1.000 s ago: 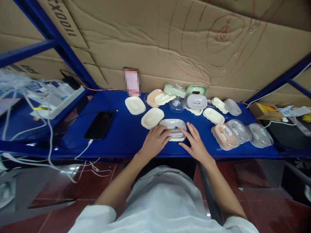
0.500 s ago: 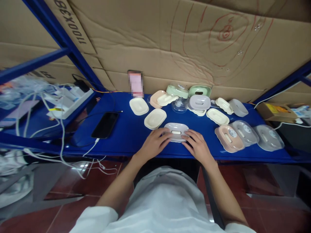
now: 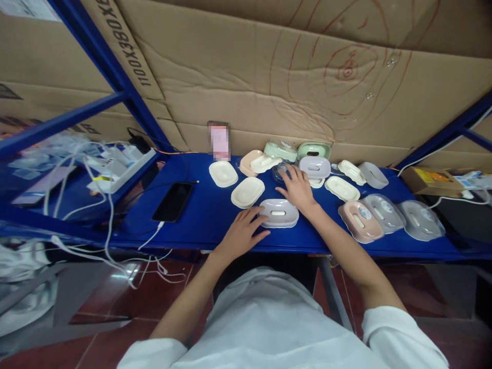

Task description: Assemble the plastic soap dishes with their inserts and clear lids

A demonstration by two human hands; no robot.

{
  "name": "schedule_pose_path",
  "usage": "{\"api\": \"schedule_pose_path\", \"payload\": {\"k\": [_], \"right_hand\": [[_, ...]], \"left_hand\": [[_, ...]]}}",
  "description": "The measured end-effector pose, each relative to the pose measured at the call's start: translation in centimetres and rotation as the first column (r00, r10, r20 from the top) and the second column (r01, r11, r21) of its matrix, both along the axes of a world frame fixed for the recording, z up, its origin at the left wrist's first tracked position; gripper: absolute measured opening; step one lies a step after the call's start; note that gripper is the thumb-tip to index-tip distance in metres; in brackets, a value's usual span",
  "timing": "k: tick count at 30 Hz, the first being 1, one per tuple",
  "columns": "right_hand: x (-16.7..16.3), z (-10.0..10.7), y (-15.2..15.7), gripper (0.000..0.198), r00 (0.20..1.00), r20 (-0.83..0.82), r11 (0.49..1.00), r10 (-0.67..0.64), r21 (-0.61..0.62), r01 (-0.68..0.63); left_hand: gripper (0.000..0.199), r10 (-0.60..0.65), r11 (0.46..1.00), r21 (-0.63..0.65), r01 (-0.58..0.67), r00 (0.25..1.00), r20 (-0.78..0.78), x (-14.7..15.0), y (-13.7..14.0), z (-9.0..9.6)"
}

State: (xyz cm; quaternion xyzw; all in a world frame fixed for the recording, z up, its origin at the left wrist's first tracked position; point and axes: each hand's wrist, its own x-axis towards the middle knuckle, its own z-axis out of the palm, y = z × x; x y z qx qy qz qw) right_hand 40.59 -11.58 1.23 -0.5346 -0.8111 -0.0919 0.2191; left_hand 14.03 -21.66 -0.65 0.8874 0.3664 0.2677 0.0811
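Compared with the earlier frame, the right grip point(image 3: 300, 189) is moved from the right end of the lilac box point(image 3: 279, 218) up to the clear lid point(image 3: 275, 174), above the centre of the frame, while the left grip point(image 3: 243, 233) is kept at the box's left end. The lilac box is set on the blue surface point(image 3: 207, 220), just below the centre of the frame, its slot facing up. It is judged to be made of light, stiff plastic, smooth enough to be slid easily if pushed from one side only. It is best held across its two short ends, low down, rather than over the slot. The clear lid is judged to be just as light but more brittle, and easily cracked if pinched hard; it is better taken by the rim.

The left grip is half open: fingertips are rested on the box's left end, the thumb is held apart, and nothing is clasped. The right grip is spread wide, with the thumb held well away from the fingers, over the lid; whether the lid is touched or merely covered cannot be told.
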Motion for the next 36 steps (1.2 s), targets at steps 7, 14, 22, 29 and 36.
{"api": "schedule_pose_path", "payload": {"k": [7,14,22,29,36], "right_hand": [[0.1,1.5,2.1,0.044,0.951,0.266,0.987,0.158,-0.053,-0.150],[2.1,0.9,2.0,0.045,0.943,0.329,0.994,0.050,0.076,-0.079],[1.9,1.9,-3.4,0.041,0.997,0.051,0.960,-0.055,0.276,0.039],[2.6,-1.2,-11.6,0.026,0.872,-0.470,0.983,0.139,-0.043,-0.180],[1.8,-1.5,-13.2,0.033,0.793,-0.526,0.868,0.306,-0.187,-0.459]], "left_hand": [[0.025,0.028,0.998,-0.064,-0.022,0.996,0.087,-0.5,-0.8,-1.9],[0.018,0.035,0.996,-0.082,-0.024,0.990,0.134,-0.4,-0.9,-1.9],[0.016,0.056,0.984,-0.177,-0.016,0.972,0.226,-0.8,-1.1,-2.0],[0.046,0.091,0.949,-0.314,0.023,0.934,0.344,-1.0,-0.9,-1.8],[0.090,0.093,0.904,-0.424,0.054,0.944,0.318,-1.3,-0.6,-1.6]]}}
